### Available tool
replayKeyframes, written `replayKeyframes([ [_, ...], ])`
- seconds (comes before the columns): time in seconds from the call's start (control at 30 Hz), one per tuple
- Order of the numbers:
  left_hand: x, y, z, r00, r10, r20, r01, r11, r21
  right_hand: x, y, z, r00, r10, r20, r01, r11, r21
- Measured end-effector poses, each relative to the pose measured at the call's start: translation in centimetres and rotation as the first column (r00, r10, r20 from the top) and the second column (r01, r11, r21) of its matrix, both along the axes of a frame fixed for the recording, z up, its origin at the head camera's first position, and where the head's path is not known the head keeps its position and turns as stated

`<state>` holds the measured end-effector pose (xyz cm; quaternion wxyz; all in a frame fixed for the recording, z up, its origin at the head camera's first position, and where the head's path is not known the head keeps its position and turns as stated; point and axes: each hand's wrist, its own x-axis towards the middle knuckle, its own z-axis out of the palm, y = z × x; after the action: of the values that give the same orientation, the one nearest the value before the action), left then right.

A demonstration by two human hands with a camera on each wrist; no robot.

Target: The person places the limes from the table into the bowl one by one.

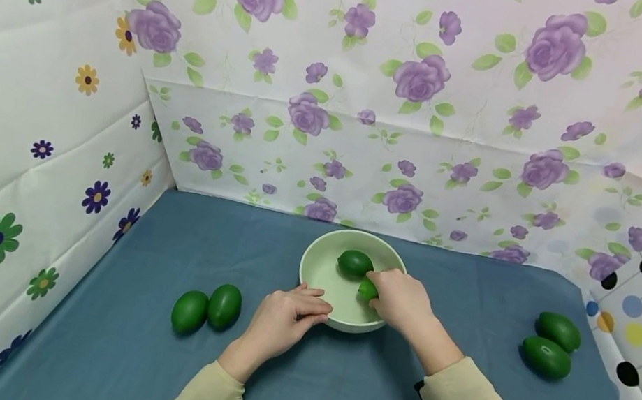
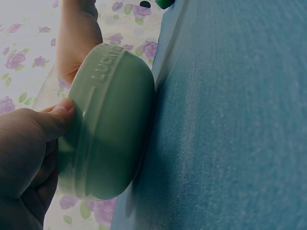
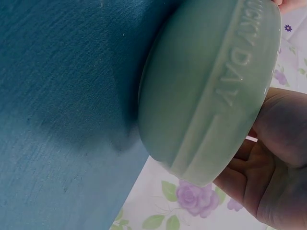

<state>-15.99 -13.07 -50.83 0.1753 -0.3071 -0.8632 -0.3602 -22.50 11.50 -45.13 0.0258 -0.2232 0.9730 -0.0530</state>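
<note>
A pale green bowl (image 1: 321, 274) with raised lettering on its outer wall stands on the blue cloth. Inside it lies a dark green, lime-like fruit (image 1: 355, 263). My right hand (image 1: 402, 302) reaches over the bowl's right rim and grips a brighter green fruit (image 1: 368, 291) low in the bowl, its far part hidden by the fingers. At the near left rim, my left hand (image 1: 283, 321) pinches the bowl's edge, and in the left wrist view the thumb (image 2: 64, 109) presses on the outer wall. The right wrist view hides the held fruit behind the bowl (image 3: 206, 96).
Two dark green fruits (image 1: 190, 312) sit side by side left of the bowl. Another pair of green fruits (image 1: 547, 357) lies at the far right. Floral cloth walls (image 1: 303, 154) rise behind and at both sides of the blue cloth (image 1: 99, 347).
</note>
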Motion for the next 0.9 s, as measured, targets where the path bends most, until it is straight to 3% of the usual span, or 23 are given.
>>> replayKeyframes([
  [0.9, -0.03, 0.06, 0.01, 1.000, -0.003, -0.004, 0.003, 1.000, -0.006, -0.02, -0.62, -0.53, 0.998, -0.066, -0.014, 0.067, 0.997, 0.028],
])
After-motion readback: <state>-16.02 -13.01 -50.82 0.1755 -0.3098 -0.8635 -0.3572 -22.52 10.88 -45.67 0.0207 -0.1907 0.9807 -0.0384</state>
